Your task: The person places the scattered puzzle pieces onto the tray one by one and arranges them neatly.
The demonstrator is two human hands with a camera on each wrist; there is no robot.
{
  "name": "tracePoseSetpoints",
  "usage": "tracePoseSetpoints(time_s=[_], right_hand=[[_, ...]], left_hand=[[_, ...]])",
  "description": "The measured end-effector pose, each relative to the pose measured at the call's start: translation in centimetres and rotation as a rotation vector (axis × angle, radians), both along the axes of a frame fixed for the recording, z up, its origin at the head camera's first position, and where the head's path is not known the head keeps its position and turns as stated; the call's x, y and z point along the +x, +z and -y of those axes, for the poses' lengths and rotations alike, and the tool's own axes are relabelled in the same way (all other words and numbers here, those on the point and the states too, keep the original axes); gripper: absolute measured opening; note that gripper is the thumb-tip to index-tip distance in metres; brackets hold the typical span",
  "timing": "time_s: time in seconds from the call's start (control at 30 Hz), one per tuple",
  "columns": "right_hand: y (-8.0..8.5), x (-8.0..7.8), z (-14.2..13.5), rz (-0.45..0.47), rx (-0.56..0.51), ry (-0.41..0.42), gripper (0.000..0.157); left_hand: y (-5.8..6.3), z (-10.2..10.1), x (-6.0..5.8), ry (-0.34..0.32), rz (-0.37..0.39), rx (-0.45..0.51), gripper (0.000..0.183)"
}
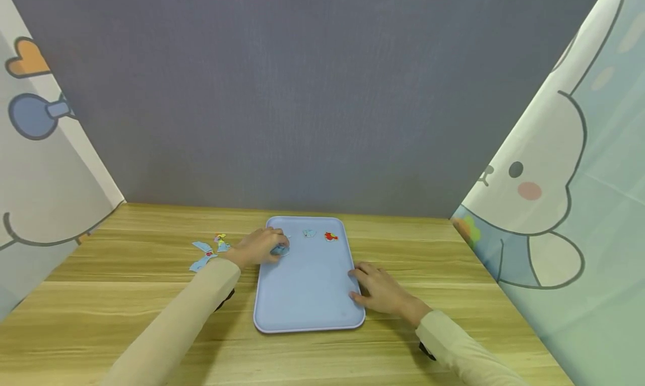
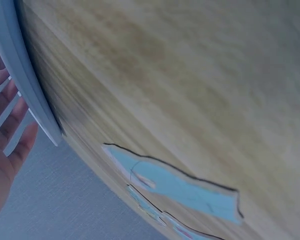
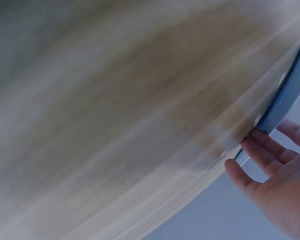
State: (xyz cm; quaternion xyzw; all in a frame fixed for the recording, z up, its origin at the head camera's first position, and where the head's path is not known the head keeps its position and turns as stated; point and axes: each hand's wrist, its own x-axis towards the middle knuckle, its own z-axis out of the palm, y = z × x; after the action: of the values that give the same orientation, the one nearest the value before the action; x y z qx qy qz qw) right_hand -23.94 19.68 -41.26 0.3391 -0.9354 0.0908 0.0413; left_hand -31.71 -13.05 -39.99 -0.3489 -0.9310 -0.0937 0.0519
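In the head view my left hand (image 1: 259, 246) reaches over the left rim of a pale blue tray (image 1: 307, 296). Its thumb and fingers hold a light blue cut-out piece (image 1: 282, 251) low over the tray, partly hidden by the hand. Inside the tray's far end lie a pale blue piece (image 1: 309, 233) and a red piece (image 1: 331, 237). My right hand (image 1: 380, 289) rests on the right rim with loosely bent fingers. The right wrist view shows its fingertips (image 3: 257, 137) touching that rim.
Left of the tray, several printed pieces lie on the wooden table (image 1: 126, 274), among them a long light blue one (image 2: 175, 185) and a yellow and blue one (image 1: 221, 242). A dark grey panel (image 1: 287, 94) stands behind. Cartoon-printed sheets (image 1: 594, 178) flank both sides.
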Motion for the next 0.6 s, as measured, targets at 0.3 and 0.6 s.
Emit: tracePoseSetpoints(time_s=[0.3, 0.6], right_hand=[[0.1, 0.2, 0.1, 0.027, -0.007, -0.008, 0.045], [0.1, 0.1, 0.0, 0.024, -0.001, -0.006, 0.045]], left_hand=[[0.0, 0.6, 0.4, -0.017, -0.018, 0.025, 0.033], [0.6, 1.7, 2.0, 0.018, -0.05, 0.023, 0.034]])
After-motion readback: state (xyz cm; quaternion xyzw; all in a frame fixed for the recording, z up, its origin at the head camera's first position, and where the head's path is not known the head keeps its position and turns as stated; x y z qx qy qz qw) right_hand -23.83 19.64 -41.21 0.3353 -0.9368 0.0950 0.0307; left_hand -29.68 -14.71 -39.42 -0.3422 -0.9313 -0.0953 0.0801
